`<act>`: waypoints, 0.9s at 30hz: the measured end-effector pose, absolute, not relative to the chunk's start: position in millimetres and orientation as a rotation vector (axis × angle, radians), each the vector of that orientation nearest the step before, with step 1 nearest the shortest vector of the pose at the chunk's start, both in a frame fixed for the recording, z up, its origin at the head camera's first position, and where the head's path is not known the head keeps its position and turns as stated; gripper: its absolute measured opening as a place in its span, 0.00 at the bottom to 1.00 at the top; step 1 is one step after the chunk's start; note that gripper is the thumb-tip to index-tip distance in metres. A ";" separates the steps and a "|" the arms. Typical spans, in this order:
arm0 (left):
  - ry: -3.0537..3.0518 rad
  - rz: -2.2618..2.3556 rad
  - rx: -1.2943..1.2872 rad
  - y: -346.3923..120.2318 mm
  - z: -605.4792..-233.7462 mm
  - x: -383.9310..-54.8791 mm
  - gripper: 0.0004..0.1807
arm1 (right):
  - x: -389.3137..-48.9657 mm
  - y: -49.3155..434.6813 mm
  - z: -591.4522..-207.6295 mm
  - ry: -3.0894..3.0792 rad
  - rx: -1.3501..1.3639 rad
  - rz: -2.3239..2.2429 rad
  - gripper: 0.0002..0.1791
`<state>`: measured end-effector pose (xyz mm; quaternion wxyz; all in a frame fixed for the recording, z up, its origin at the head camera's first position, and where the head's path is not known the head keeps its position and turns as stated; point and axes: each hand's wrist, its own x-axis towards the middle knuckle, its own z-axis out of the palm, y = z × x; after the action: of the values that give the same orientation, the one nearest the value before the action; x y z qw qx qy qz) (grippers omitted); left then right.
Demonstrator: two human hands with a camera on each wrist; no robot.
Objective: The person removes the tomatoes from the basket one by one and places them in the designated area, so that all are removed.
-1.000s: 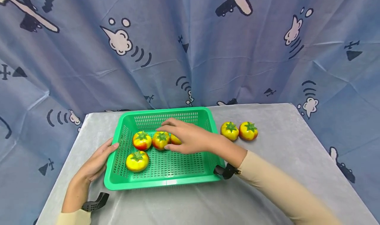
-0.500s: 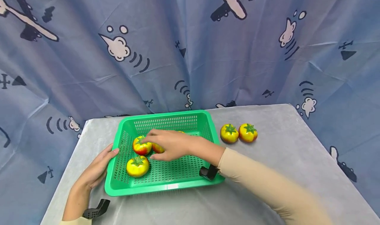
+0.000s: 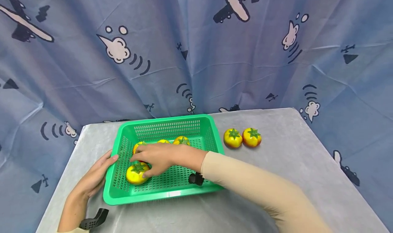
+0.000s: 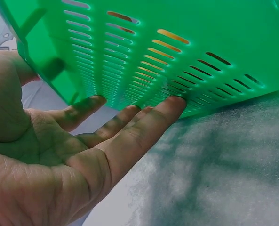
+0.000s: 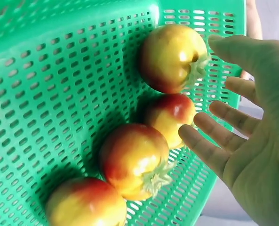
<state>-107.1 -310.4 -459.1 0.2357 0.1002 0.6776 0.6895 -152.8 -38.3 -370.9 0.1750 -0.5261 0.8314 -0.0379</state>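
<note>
A green plastic basket (image 3: 175, 193) holds several yellow-and-red tomatoes with green star-shaped tops. One tomato (image 3: 134, 175) lies near the front left corner; the others form a row behind it, partly covered by my right hand (image 3: 157, 157). That hand hovers over the left part of the basket, fingers spread and slightly bent. In the right wrist view, a gap shows between its fingertips and the nearest tomato (image 5: 172, 59). My left hand (image 3: 93, 176) holds the basket's left side, thumb over the rim and fingers (image 4: 144, 134) against the outer wall.
Two more tomatoes, one at the left (image 3: 233, 138) and one at the right (image 3: 252, 137), sit side by side on the grey-white tabletop (image 3: 276, 171), right of the basket. A blue patterned curtain (image 3: 196, 55) hangs behind the table.
My right hand has moved left and toward the front of the basket, from the row's right end to beside the front left tomato. My left hand stays on the basket's side.
</note>
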 end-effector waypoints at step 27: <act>1.829 1.900 0.284 -312.4 -459.9 -106.5 0.39 | -149.6 -65.7 -389.0 2.235 -1.423 0.011 0.35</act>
<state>-106.5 -312.4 -459.9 0.2420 0.1039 0.6690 0.6950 -149.6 -65.7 -389.0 0.2435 -0.5210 0.8180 0.0042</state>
